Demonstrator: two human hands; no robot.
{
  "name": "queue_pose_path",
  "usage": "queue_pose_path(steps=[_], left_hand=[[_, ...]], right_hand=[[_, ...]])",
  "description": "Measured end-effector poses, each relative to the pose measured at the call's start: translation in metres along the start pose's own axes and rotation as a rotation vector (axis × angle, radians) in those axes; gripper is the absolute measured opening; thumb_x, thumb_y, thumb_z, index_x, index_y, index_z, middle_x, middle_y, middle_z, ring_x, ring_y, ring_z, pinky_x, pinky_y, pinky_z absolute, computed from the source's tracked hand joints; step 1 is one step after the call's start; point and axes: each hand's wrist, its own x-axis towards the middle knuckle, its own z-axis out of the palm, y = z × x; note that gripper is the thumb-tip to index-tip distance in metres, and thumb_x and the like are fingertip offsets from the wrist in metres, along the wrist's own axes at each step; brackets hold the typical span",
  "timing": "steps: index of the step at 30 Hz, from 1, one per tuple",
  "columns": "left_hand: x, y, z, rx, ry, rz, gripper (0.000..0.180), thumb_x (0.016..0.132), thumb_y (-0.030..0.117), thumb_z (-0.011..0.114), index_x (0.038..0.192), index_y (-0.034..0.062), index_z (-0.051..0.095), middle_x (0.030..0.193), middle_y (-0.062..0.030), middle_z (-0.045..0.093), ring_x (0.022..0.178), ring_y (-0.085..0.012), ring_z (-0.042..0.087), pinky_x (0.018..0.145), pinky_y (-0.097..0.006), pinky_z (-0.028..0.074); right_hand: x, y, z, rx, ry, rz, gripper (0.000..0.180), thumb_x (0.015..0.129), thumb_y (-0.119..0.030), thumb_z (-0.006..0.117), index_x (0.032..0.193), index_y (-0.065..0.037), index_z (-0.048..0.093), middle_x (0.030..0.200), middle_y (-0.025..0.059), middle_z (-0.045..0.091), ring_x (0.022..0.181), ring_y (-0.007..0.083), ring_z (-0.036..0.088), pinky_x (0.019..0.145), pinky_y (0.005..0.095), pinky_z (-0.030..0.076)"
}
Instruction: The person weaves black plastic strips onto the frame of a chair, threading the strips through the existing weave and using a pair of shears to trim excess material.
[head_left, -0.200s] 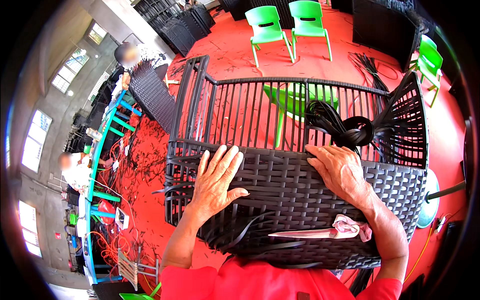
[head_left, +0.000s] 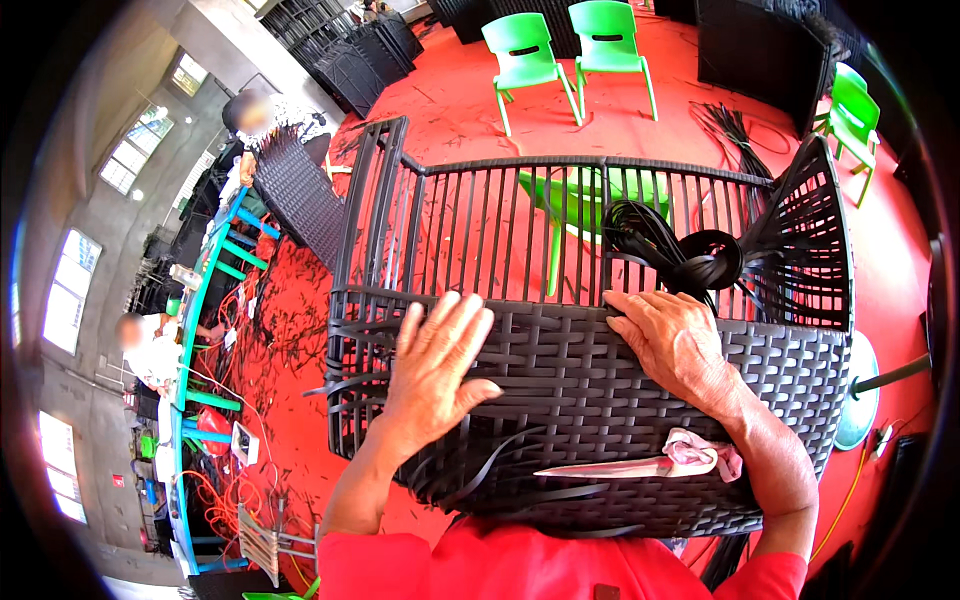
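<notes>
Red floor (head_left: 440, 128) stretches away beyond a big black woven frame (head_left: 560, 380), which lies directly under the left hand (head_left: 437, 365) and right hand (head_left: 668, 340). The left is spread flat on the weave, thumb out; the right rests at its upper edge, fingers close together and slightly bent. Well past both stand 2 green chairs (head_left: 606, 60). Just beyond the right hangs a looped bundle of black strips (head_left: 712, 258); nearer the wearer lies a pointed tool (head_left: 610, 468) with pink cloth (head_left: 690, 448) at its end.
</notes>
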Motion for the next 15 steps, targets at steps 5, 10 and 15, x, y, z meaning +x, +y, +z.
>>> queue_pose_path(steps=[5, 10, 15], left_hand=[[0.022, 0.025, 0.020, 0.072, -0.053, 0.130, 0.078, 0.085, 0.061, 0.050, 0.140, 0.0059, 0.042, 0.145, -0.0124, 0.040, 0.136, -0.0310, 0.034, 0.112, -0.051, 0.022], [0.023, 0.024, 0.025, -0.011, 0.076, 0.090, 0.067, 0.081, 0.050, 0.065, 0.129, 0.0055, 0.054, 0.139, -0.0110, 0.048, 0.131, -0.0324, 0.041, 0.108, -0.051, 0.029], [0.023, 0.022, 0.027, 0.019, 0.050, 0.095, 0.071, 0.084, 0.055, 0.056, 0.133, 0.0048, 0.051, 0.141, -0.0134, 0.045, 0.135, -0.0330, 0.037, 0.112, -0.049, 0.024]], right_hand=[[-0.002, -0.001, 0.001, -0.008, -0.004, -0.002, 0.027, 0.088, -0.020, 0.062, 0.110, -0.004, 0.062, 0.084, 0.0109, 0.067, 0.075, 0.0284, 0.064, 0.068, 0.0389, 0.048], [0.000, -0.002, 0.005, 0.011, 0.027, -0.015, 0.025, 0.088, -0.023, 0.062, 0.106, -0.006, 0.062, 0.082, 0.0096, 0.067, 0.076, 0.0269, 0.065, 0.067, 0.0395, 0.050], [0.000, -0.001, 0.003, 0.045, 0.018, 0.018, 0.027, 0.088, -0.027, 0.061, 0.105, -0.006, 0.062, 0.084, 0.0102, 0.068, 0.080, 0.0273, 0.066, 0.071, 0.0417, 0.050]])
